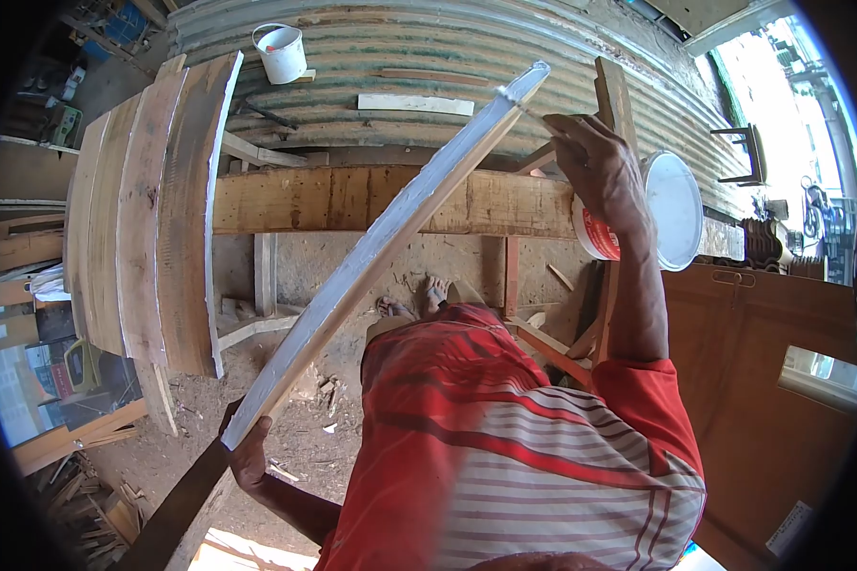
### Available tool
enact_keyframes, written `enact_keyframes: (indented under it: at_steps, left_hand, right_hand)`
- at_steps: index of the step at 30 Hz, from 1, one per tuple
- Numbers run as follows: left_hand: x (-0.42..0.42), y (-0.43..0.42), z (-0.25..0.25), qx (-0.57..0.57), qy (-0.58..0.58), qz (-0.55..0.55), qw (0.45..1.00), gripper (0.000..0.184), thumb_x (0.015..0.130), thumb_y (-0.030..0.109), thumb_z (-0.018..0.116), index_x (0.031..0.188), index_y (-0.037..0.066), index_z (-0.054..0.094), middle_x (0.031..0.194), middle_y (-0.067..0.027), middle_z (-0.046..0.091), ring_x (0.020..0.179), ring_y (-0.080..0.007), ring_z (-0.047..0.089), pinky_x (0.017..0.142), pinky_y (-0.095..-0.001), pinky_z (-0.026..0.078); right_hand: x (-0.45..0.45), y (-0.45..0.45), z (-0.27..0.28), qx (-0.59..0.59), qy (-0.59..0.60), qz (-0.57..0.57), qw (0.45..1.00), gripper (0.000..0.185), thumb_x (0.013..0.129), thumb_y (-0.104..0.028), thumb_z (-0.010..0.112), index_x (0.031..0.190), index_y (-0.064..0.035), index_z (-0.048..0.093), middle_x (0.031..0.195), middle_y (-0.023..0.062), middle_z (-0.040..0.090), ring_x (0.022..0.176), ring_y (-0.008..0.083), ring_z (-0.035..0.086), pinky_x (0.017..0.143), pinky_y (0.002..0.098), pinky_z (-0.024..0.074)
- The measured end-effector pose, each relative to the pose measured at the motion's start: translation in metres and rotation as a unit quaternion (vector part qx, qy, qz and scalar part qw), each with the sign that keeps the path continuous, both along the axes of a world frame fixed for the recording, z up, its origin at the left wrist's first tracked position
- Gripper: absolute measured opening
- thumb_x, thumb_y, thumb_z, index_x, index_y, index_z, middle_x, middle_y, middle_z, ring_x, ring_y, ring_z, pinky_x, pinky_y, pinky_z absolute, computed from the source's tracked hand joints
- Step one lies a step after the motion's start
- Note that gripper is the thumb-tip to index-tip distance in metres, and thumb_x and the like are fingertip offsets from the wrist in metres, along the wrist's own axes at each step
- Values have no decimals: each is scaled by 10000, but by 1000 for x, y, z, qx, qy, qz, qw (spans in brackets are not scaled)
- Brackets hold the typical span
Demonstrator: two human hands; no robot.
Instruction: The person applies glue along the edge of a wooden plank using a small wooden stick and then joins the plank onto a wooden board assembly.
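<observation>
A long wooden board (381,257) slants across the view, its upward narrow edge coated along its length with white paste. My left hand (249,455) is closed around the board's lower end. Near the far end, my right hand (595,162) is closed on a thin stick-like applicator (528,107); its white-smeared tip touches the coated edge. The applicator's exact kind is hard to make out. Beside my right wrist stands a white tub (674,211) with a red label.
At left, several planks (143,209) stand side by side with white paste along their seams. A wooden beam (305,200) spans the bench. Beyond it lie corrugated sheeting (419,57), a white bucket (282,55) and a pale strip (415,104). A brown door panel (733,343) is at right.
</observation>
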State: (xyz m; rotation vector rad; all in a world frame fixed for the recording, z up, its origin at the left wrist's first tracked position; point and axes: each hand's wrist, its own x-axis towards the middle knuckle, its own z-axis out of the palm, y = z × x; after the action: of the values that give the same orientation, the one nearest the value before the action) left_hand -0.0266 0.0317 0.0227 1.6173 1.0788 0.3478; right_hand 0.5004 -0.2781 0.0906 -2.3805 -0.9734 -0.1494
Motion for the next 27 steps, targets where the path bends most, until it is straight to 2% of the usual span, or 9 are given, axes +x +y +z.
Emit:
enact_keyframes:
  at_steps: [2, 5, 11, 14, 17, 20, 21, 24, 27]
  left_hand:
    - [1, -1, 0, 14, 5, 7, 1000, 424, 831, 96, 841, 1209, -9, 681, 1074, -50, 672, 963, -148, 598, 828, -289, 473]
    - [2, 0, 0, 4, 6, 0, 1000, 424, 831, 104, 843, 1205, -12, 680, 1071, -50, 672, 948, -143, 595, 817, -283, 473]
    - [5, 3, 3, 1, -16, -30, 999, 412, 832, 88, 827, 1199, -25, 678, 1066, -60, 672, 964, -157, 604, 829, -289, 473]
    - [9, 1, 8, -6, -21, -22, 1000, 400, 833, 79, 818, 1193, -27, 679, 1063, -65, 673, 973, -166, 608, 838, -297, 474]
    - [10, -2, 6, 6, -22, -5, 1000, 392, 835, 87, 820, 1185, -24, 682, 1059, -65, 673, 974, -169, 608, 844, -305, 476]
    - [9, -1, 6, 4, -1, -3, 1000, 387, 834, 100, 826, 1173, -18, 684, 1051, -62, 672, 969, -169, 608, 839, -309, 478]
    - [7, 0, 4, 5, 5, 1, 1000, 387, 832, 103, 829, 1171, -17, 684, 1050, -60, 671, 966, -168, 607, 836, -309, 479]
    - [1, 2, -1, 14, 18, 11, 1000, 387, 827, 113, 835, 1162, -12, 685, 1045, -54, 669, 959, -164, 606, 828, -306, 479]
    - [3, 4, 2, 11, 15, 8, 1000, 380, 827, 113, 836, 1154, -10, 687, 1040, -49, 668, 953, -158, 604, 821, -301, 478]
  right_hand:
    - [-4, -1, 8, -14, 51, -10, 999, 281, 987, -122, 642, 1251, -41, 696, 1073, 171, 737, 903, 263, 739, 781, 384, 557]
    - [10, -4, 0, 35, 10, -67, 997, 243, 970, -87, 627, 1202, -62, 696, 938, 173, 725, 791, 338, 715, 723, 412, 539]
    - [41, -17, -24, 75, 72, -108, 989, 233, 999, -140, 602, 1193, -50, 696, 793, 176, 708, 705, 308, 704, 686, 402, 523]
    - [51, -24, -23, -13, 71, -114, 991, 265, 1032, -197, 591, 1207, -30, 699, 830, 138, 722, 729, 174, 691, 690, 347, 530]
    - [49, -18, -6, -37, 49, -213, 975, 266, 1024, -174, 591, 1230, -39, 691, 803, 121, 707, 711, 175, 679, 666, 345, 521]
    - [42, -14, 0, 31, 35, -149, 988, 274, 1017, -149, 599, 1262, -56, 680, 798, 136, 701, 712, 167, 675, 662, 350, 518]
    - [45, -14, -7, 20, -7, -115, 993, 294, 1010, -120, 600, 1293, -91, 673, 893, 162, 717, 752, 224, 704, 692, 371, 531]
    - [44, -6, -17, 1, -123, -105, 987, 273, 976, -75, 608, 1236, -99, 688, 901, 195, 689, 788, 374, 697, 710, 457, 525]
    - [39, -3, -25, -14, -114, -91, 989, 306, 970, -68, 615, 1260, -136, 686, 996, 163, 694, 918, 382, 679, 790, 467, 527]
